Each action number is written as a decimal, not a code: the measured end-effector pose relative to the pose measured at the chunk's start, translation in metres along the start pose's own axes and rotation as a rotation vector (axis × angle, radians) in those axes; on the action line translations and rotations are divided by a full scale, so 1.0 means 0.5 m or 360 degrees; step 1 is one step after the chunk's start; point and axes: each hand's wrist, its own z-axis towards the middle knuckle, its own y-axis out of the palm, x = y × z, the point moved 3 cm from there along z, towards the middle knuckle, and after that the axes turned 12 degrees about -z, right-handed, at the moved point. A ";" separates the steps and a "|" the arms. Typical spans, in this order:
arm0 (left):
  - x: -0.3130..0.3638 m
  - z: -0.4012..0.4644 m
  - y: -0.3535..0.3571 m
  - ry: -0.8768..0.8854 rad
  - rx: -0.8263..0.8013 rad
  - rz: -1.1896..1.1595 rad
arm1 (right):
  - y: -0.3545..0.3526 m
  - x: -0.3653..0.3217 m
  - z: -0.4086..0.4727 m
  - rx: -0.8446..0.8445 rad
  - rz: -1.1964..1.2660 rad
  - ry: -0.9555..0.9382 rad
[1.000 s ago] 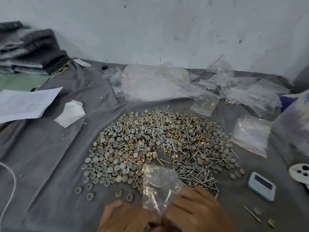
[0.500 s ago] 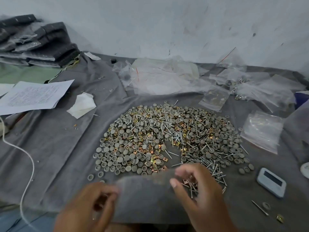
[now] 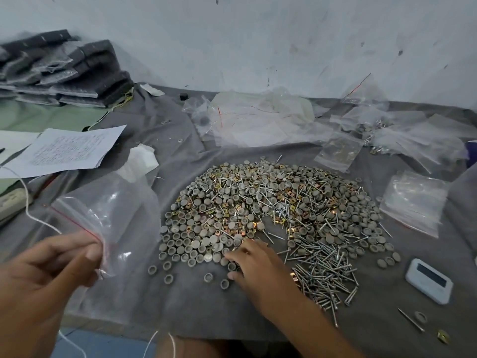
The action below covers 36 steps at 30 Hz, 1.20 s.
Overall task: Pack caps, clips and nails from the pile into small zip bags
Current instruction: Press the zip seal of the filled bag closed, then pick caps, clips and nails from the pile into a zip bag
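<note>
Left hand (image 3: 49, 267) raised at lower left, thumb and fingers (image 3: 90, 250) pinching a clear zip bag (image 3: 108, 215) at its red-lined mouth. Bag hangs free above the grey cloth (image 3: 180, 306) covering the counter; whether anything is inside cannot be told.

Right hand (image 3: 258, 270) lies low on the near edge of the pile (image 3: 271, 215), palm down, fingers loosely curled onto the grey caps (image 3: 196, 244). Fingertips touch caps; whether any cap is actually gripped cannot be told.

Pile sits mid-cloth, a broad mound. Caps are thickest on its left and near side, with a few strays loose just ahead of the right hand. Brass-coloured clips (image 3: 291, 200) are scattered through the middle. Silver nails (image 3: 327, 277) are heaped on the near right, just beside the right wrist.

Around it: a stack of empty small bags (image 3: 413, 200) right of the pile; one flat bag (image 3: 338, 151) beyond it; crumpled clear plastic (image 3: 258, 117) along the wall side. A white device with a dark screen (image 3: 428, 282) lies at near right, and close to it one nail, one cap and one clip lie apart from the pile. Printed paper sheets (image 3: 67, 151) and a crumpled white tissue (image 3: 139, 161) lie at left; dark foam packs (image 3: 64, 71) are stacked in the far left corner. A white cord (image 3: 33, 215) crosses the left edge.
</note>
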 end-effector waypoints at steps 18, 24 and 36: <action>0.105 -0.020 0.247 -0.0254 -0.0127 -0.1204 | -0.015 0.033 0.006 0.0285 0.0423 0.0225; 0.127 -0.033 0.295 0.0070 -0.0240 -0.0859 | -0.167 0.049 -0.064 0.0977 0.1282 0.0474; 0.170 -0.075 0.357 0.0768 -0.0201 0.0639 | -0.281 -0.033 -0.086 0.1065 0.0500 -0.0185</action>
